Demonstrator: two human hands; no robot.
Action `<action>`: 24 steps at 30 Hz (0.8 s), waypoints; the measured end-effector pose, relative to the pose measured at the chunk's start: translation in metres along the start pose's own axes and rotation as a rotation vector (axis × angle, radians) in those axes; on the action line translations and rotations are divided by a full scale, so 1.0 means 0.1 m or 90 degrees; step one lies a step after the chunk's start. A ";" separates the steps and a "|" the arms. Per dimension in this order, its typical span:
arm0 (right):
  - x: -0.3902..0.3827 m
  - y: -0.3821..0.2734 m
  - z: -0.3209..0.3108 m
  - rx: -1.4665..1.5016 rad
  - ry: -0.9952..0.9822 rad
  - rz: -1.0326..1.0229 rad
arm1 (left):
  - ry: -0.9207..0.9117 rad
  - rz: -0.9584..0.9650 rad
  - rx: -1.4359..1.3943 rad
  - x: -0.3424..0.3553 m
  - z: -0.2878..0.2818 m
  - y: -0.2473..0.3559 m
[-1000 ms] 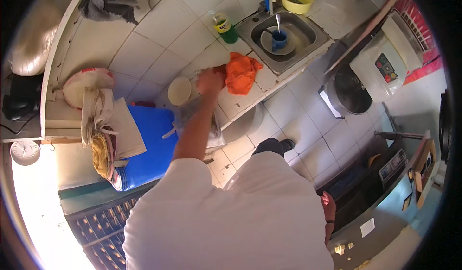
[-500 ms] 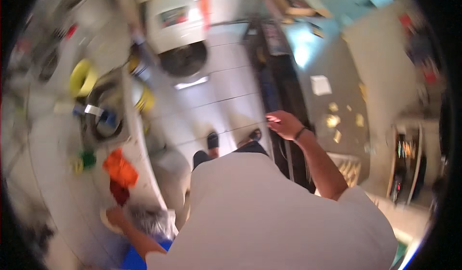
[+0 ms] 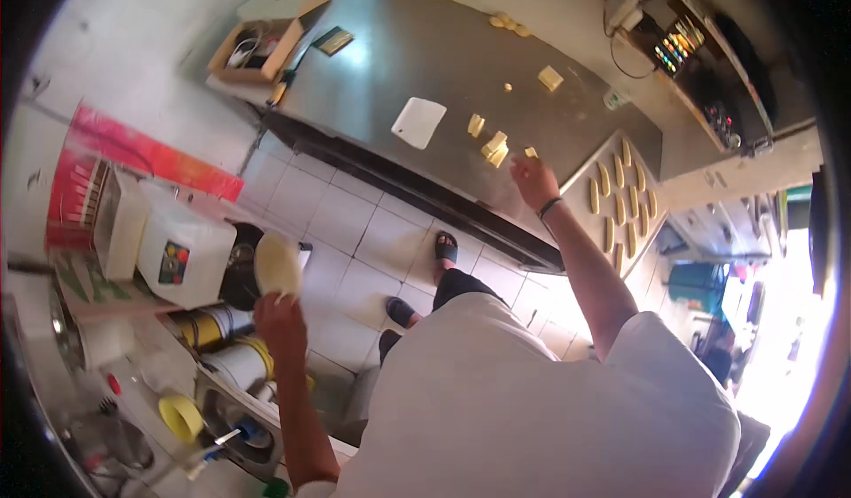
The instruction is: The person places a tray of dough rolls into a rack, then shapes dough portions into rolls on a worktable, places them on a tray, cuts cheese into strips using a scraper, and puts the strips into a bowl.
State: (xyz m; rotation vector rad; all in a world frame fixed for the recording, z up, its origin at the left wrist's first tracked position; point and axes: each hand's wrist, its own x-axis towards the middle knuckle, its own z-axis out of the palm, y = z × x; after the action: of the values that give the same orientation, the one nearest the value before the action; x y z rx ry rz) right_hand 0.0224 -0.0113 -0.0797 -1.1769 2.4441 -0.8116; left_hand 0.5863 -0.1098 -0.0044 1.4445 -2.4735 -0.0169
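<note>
Well, at the far left a white machine with coloured buttons (image 3: 177,254) stands in front of a red panel (image 3: 75,174), and below it a yellow bowl (image 3: 181,418) sits near the sink. Next comes the left hand (image 3: 282,325), lifted over the floor side of the counter; its fingers pinch a pale, round, bowl-like container (image 3: 278,265) by the near rim, though blur hides exactly how the fingertips sit. What the container holds, if anything, cannot be made out.

Across the steel worktable (image 3: 359,99), a white plastic slab with a small hole (image 3: 418,123) lies flat, then a loose cluster of cut dough pieces (image 3: 495,148). The right hand (image 3: 534,181) hangs just beside these, fingers loosely bent and parted, with nothing seen between them; whether it touches the nearest piece I cannot tell. Beyond lies a square dough piece (image 3: 550,78).

At the right, a tray (image 3: 581,201) already bears several rows of shaped dough sticks (image 3: 632,205). That portion looks done, while the loose pieces appear left over, not yet on the tray.
</note>
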 end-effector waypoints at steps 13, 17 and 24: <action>0.70 -0.39 0.17 -0.288 -0.038 -0.002 | -0.072 0.443 -0.118 3.17 0.67 2.77; 0.88 -0.12 0.17 -0.141 -0.054 0.032 | -0.087 0.475 -0.140 3.47 0.87 3.10; 1.21 0.69 -0.96 0.250 0.108 0.165 | -0.153 0.644 -0.090 3.71 1.56 3.71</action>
State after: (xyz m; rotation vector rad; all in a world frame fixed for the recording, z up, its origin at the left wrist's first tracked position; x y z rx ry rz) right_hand -0.1421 -0.0382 -0.0498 -0.6585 2.3471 -1.2748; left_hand 0.0605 -0.2614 -0.0144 0.0274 -3.0213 -0.1610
